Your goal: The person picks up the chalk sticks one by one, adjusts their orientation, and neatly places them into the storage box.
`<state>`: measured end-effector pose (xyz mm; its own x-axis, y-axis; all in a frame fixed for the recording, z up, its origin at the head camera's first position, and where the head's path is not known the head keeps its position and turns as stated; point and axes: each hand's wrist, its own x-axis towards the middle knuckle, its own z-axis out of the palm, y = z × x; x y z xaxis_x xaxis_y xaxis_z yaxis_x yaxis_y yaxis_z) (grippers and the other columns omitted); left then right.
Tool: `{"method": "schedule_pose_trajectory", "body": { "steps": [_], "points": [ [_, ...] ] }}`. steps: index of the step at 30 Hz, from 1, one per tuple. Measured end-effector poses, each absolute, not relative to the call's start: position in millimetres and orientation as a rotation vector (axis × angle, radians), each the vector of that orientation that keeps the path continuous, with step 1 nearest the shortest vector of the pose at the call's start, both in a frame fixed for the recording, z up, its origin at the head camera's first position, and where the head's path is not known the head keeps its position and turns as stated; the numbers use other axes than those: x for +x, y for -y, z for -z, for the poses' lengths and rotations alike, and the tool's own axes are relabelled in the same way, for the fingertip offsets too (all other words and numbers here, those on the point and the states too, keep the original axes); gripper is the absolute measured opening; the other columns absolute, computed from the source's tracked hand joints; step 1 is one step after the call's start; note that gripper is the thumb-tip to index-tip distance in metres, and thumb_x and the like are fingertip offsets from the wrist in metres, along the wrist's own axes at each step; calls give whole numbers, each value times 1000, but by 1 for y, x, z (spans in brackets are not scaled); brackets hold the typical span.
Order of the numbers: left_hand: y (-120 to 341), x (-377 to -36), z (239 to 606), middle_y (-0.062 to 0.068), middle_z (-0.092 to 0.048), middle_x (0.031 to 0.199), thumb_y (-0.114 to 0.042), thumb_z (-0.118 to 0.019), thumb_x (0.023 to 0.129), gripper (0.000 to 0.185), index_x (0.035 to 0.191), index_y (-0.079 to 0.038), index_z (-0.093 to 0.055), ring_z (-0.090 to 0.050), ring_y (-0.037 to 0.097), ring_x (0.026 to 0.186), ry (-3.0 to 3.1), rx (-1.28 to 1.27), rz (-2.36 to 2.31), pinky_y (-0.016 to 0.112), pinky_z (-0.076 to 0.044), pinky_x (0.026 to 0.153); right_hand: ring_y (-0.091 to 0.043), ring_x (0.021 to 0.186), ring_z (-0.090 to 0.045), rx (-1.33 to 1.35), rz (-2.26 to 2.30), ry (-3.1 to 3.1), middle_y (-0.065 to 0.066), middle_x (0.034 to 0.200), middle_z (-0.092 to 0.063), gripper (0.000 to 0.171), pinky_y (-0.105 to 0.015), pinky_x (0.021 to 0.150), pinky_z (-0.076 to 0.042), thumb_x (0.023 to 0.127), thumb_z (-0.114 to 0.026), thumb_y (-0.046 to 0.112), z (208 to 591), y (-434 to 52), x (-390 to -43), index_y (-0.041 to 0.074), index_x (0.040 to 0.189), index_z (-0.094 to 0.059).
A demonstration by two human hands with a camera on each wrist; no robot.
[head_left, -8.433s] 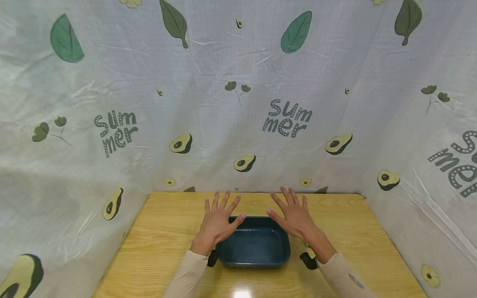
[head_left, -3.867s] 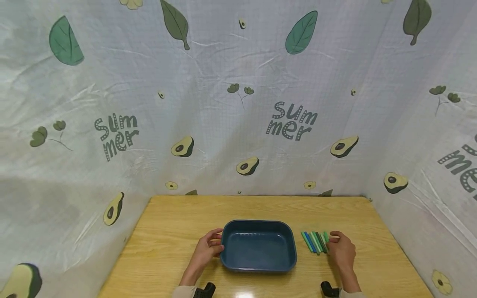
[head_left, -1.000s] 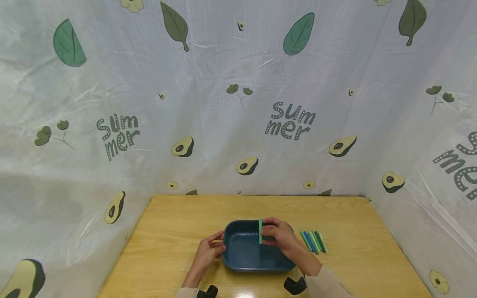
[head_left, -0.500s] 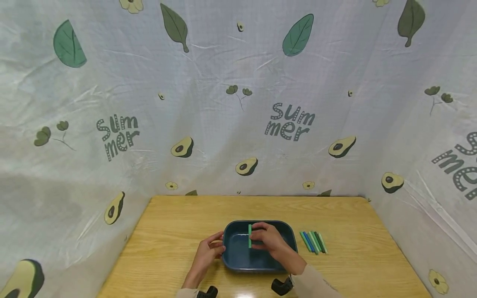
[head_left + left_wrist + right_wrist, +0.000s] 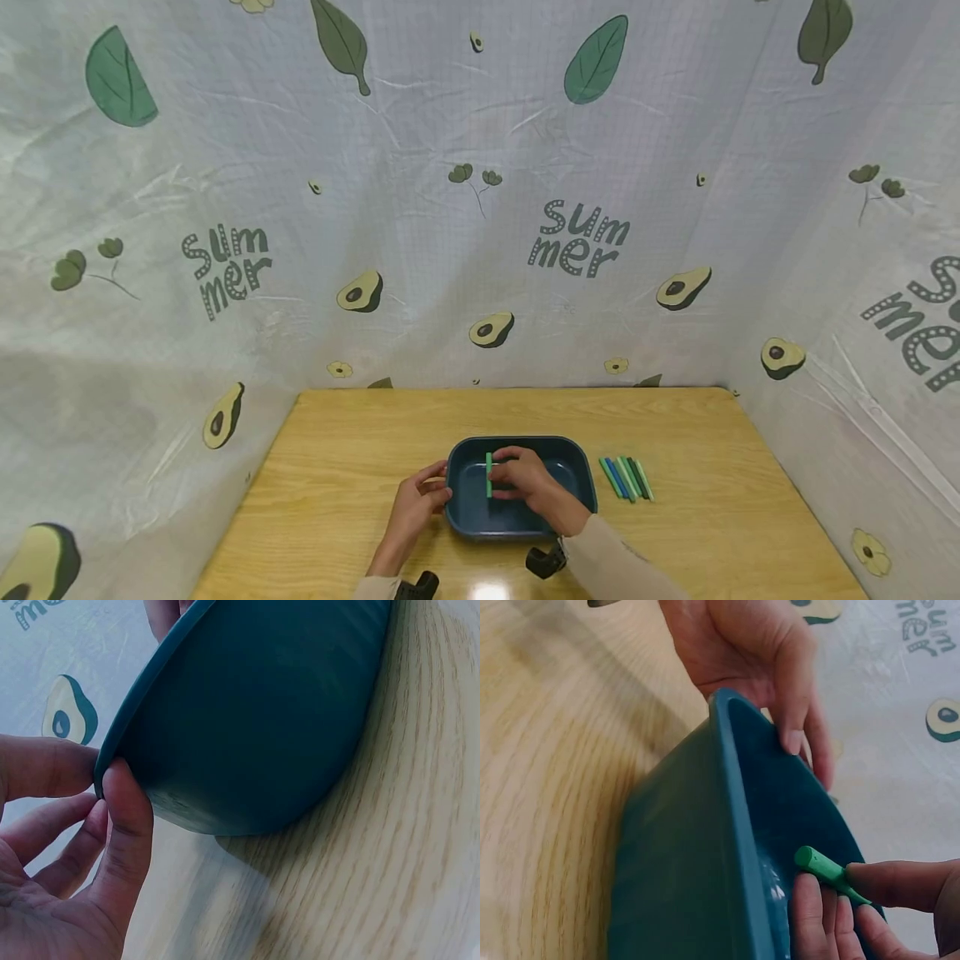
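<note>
My right hand (image 5: 528, 483) pinches a green chalk stick (image 5: 489, 475) between thumb and fingertips, inside the dark blue rectangular bin (image 5: 468, 517). In the right wrist view the stick (image 5: 821, 864) is a matte cylinder with a flat end, held within the bin's walls; whether it touches the bottom cannot be told. My left hand (image 5: 411, 508) is at the bin's left end. Close up in the left wrist view, that hand's thumb (image 5: 127, 814) and fingers pinch the bin's rim (image 5: 139, 694).
To the right of the bin several chalk sticks (image 5: 626, 479) lie side by side on the wooden table (image 5: 360, 425), in greens and blue. White patterned sheeting (image 5: 420, 225) hangs behind the table and along both sides.
My right hand took the rightmost green chalk stick from the row, brought it left over the bin, and has moved further left within it. My left hand keeps its grip on the rim.
</note>
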<state>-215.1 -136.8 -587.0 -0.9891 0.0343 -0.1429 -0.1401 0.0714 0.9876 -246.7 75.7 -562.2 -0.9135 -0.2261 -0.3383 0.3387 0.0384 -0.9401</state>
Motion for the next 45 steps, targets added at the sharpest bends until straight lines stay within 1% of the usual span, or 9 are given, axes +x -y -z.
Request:
{"method": "schedule_pose_trajectory", "body": {
  "steps": [4,12,21,27,32,37,41,45],
  "points": [
    [138,-215,588,19,-57,125,1,-64,86,53,138,1,-54,-60,12,91,-2206,-118,-2051,28,-54,66,-18,79,-66,130,1913,-1954,-13,94,-64,40,-43,74,-60,83,-67,0,565,-67,-250,-5,121,-55],
    [140,-215,586,21,-56,126,-1,-64,87,53,139,1,-53,-60,12,90,-2204,-105,-2054,27,-54,65,-18,74,-65,193,1847,-2039,-10,86,-64,36,-37,63,-60,78,-68,-5,571,-55,-256,-3,113,-59],
    [140,-215,586,21,-56,126,0,-64,87,52,138,1,-54,-60,12,90,-2207,-121,-2057,28,-54,65,-18,68,-66,209,1814,-2086,-11,77,-65,32,-36,58,-59,75,-67,-8,579,-46,-259,-3,106,-59],
    [139,-218,586,21,-55,127,0,-62,88,52,139,1,-52,-59,13,91,-2197,-108,-2069,28,-54,65,-19,71,-63,205,1819,-2115,-10,81,-62,32,-37,61,-59,78,-65,-5,572,-50,-263,-4,109,-59],
    [137,-219,585,22,-55,127,0,-63,88,53,139,2,-52,-58,13,91,-2195,-122,-2072,29,-54,65,-20,75,-65,144,1854,-2138,-10,86,-66,32,-37,64,-60,81,-67,2,563,-59,-263,-3,111,-60],
    [136,-218,588,22,-55,126,1,-63,87,53,139,2,-52,-59,14,91,-2208,-136,-2061,29,-54,65,-21,80,-64,54,1879,-2154,-10,95,-65,32,-42,70,-60,85,-66,7,555,-71,-257,-3,116,-59],
    [136,-216,588,21,-56,126,2,-63,87,52,138,2,-53,-59,14,90,-2195,-147,-2075,29,-54,64,-24,84,-65,-8,1914,-2156,-11,98,-62,35,-45,75,-59,89,-64,9,549,-82,-251,-4,120,-56],
    [136,-215,587,21,-56,126,1,-64,87,53,138,2,-53,-59,13,91,-2196,-143,-2074,29,-54,64,-25,87,-66,-41,1945,-2162,-12,101,-62,37,-44,78,-59,92,-63,13,541,-94,-245,-5,124,-54]
  ]
}}
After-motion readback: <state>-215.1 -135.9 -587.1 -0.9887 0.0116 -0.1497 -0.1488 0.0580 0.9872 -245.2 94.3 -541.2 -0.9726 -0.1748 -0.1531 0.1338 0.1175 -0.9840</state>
